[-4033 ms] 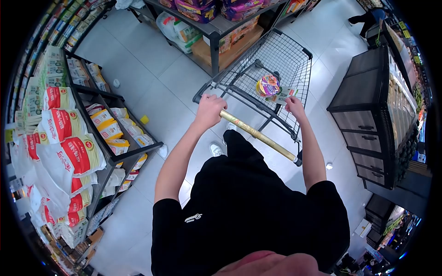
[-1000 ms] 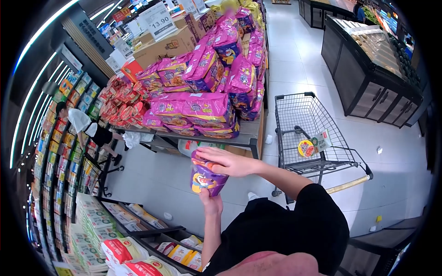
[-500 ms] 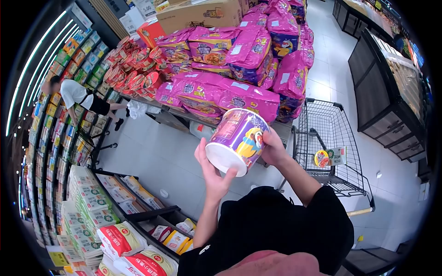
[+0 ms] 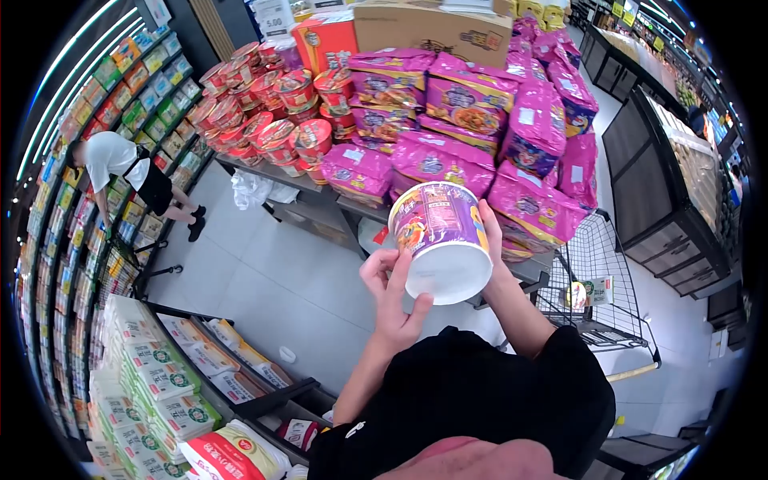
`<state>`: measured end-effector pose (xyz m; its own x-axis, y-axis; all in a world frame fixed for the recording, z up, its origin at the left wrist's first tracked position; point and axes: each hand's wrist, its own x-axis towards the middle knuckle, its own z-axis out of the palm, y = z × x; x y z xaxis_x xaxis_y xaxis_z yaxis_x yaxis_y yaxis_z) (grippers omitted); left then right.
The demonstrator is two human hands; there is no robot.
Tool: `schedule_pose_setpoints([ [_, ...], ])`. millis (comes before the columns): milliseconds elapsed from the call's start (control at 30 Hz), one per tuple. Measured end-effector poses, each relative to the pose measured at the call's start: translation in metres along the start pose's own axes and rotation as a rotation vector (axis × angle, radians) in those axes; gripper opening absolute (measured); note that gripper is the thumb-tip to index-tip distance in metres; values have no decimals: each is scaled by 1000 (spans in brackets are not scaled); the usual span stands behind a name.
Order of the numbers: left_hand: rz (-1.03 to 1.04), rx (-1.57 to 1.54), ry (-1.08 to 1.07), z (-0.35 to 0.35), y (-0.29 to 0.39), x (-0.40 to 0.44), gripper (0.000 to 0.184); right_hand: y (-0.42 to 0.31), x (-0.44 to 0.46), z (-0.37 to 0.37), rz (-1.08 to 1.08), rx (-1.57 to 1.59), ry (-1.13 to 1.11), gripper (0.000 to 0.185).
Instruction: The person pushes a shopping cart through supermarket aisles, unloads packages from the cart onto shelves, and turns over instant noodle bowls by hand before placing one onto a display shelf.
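Between my two hands is a large purple instant noodle cup (image 4: 438,220), tilted so that its white bottom faces me. My left hand (image 4: 394,296) holds its lower left side, fingers on the wall and thumb by the base rim. On the other side my right hand (image 4: 494,240) grips the cup, its fingers partly hidden behind the wall. Just beyond it, purple noodle multipacks (image 4: 442,160) are piled on a display table (image 4: 320,210). Red noodle cups (image 4: 276,138) are stacked to the left of those packs.
A shopping cart (image 4: 596,240) with a few items stands at the right. At the left a person in a white top (image 4: 116,160) bends beside stocked shelves (image 4: 132,88). Flour bags (image 4: 236,452) and stacked packs (image 4: 164,372) are at the lower left. Cabinets (image 4: 648,192) line the right.
The cup has turned in my hands and shifted slightly right, showing a different printed side and more of its base. My view has swung left, bringing the red cups further in.
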<state>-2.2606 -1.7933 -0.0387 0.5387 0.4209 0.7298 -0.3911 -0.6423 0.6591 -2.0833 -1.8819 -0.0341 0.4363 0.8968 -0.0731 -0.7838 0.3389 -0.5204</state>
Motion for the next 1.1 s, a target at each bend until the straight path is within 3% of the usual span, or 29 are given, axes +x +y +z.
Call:
schedule_pose_setpoints([
  [133, 39, 188, -137, -78, -13, 20, 78, 58, 52, 53, 139, 219, -29, 76],
  [167, 49, 292, -169, -92, -17, 23, 83, 72, 62, 56, 204, 402, -82, 78],
  [200, 42, 288, -172, -104, -23, 27, 83, 86, 72, 67, 254, 599, -276, 77],
  [300, 164, 374, -122, -133, -43, 40, 92, 123, 100, 64, 262, 612, -290, 69],
  [367, 139, 331, -116, -151, -57, 49, 94, 149, 118, 56, 50, 395, -155, 58],
  [400, 116, 290, -102, -158, -65, 53, 96, 161, 132, 48, 49, 399, -147, 58],
  [500, 33, 196, -11, -173, -97, 64, 93, 181, 178, 36, -47, 291, -271, 51],
  [533, 21, 197, -14, -179, -107, 69, 93, 185, 188, 45, -41, 297, -261, 51],
  [600, -53, 152, -56, -195, -131, 81, 96, 190, 209, 65, -32, 340, 14, 50],
  [667, -65, 141, -70, -207, -156, 93, 96, 193, 237, 70, -13, 424, -65, 53],
  [800, -208, -164, -16, -221, -204, 130, 95, 181, 284, 108, -33, 347, -76, 56],
  [867, -242, -220, -6, -230, -221, 157, 95, 175, 317, 123, -79, 166, 106, 56],
  [933, -331, -287, 31, -239, -239, 185, 94, 172, 350, 120, -66, 218, 57, 56],
  [1100, -195, 57, -148, -279, -296, 247, 87, 162, 419, 106, -36, 365, -55, 57],
])
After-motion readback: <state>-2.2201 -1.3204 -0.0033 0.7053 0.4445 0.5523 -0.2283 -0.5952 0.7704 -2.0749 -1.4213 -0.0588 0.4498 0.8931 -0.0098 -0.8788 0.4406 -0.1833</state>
